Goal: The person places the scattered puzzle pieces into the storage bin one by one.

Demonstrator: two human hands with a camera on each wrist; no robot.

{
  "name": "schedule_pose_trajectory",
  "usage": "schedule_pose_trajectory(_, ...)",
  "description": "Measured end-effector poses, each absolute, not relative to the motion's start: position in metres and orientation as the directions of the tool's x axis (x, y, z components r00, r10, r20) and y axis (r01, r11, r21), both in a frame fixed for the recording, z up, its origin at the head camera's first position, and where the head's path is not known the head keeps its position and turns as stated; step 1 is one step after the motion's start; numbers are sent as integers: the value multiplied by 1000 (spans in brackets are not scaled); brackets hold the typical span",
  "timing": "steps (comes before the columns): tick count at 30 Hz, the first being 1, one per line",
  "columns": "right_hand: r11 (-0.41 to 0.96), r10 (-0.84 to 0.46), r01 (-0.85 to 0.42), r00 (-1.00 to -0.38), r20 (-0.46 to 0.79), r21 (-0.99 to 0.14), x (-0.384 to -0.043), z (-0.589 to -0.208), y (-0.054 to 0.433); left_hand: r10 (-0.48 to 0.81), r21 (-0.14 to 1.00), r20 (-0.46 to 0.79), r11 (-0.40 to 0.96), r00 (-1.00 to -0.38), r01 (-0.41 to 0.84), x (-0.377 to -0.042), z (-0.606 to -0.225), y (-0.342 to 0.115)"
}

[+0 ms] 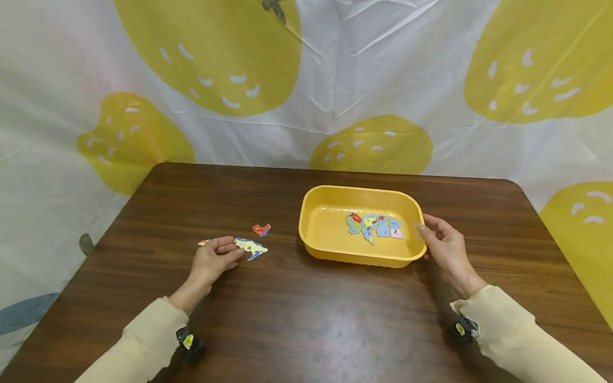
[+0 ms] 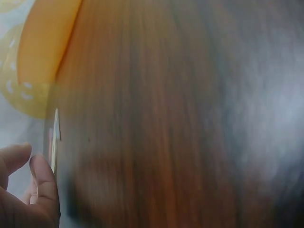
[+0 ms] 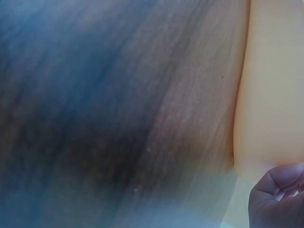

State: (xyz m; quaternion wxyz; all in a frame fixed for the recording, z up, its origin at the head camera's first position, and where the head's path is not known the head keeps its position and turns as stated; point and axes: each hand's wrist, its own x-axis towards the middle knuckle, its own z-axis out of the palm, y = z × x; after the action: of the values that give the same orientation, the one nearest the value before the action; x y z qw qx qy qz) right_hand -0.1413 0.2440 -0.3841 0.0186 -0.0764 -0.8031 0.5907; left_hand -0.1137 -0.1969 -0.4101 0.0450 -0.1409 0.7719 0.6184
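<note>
A dark brown wood-grain table [image 1: 306,319] with rounded far corners carries a yellow plastic basin [image 1: 354,256], oblong with rounded ends. Glare whitens the table's surface in front of the basin. Behind and to both sides of the basin hangs a creased white cloth [image 1: 330,64] printed with big yellow fruits [image 1: 230,58], and far to the basin's left a blue-grey leaf print [image 1: 29,314].

Inside the basin, toward its right end, lies a cluster of flat, irregular, multicoloured pieces [image 1: 370,222], mainly light blue, green, red and yellow. Left of the basin, on the table, are a small red-and-blue flat piece [image 1: 261,230] and, slightly nearer the person, a larger pale-yellow-and-blue flat piece [image 1: 250,246].

The left hand [image 1: 213,263] is at that larger piece, fingers loosely bent, with a gap between thumb and forefinger in the left wrist view; whether its fingertips touch the piece cannot be told. The right hand [image 1: 447,247] grips the basin's right end, thumb over the rim and fingers outside. Both arms wear cream sleeves [image 1: 153,335] and black wrist devices [image 1: 189,340].
</note>
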Motion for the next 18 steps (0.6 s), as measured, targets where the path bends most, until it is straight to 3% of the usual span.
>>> schedule_pose_trajectory(13,294,141,105,-988,-66,-950,-141,-384,244,-131,907,-213,342,-968,-246,-122,-411,-202)
schedule_pose_trajectory(18,299,140,106,-988,-66,-948,-141,-384,245,-94,859,-172,473,-981,-196,-125,-410,-201)
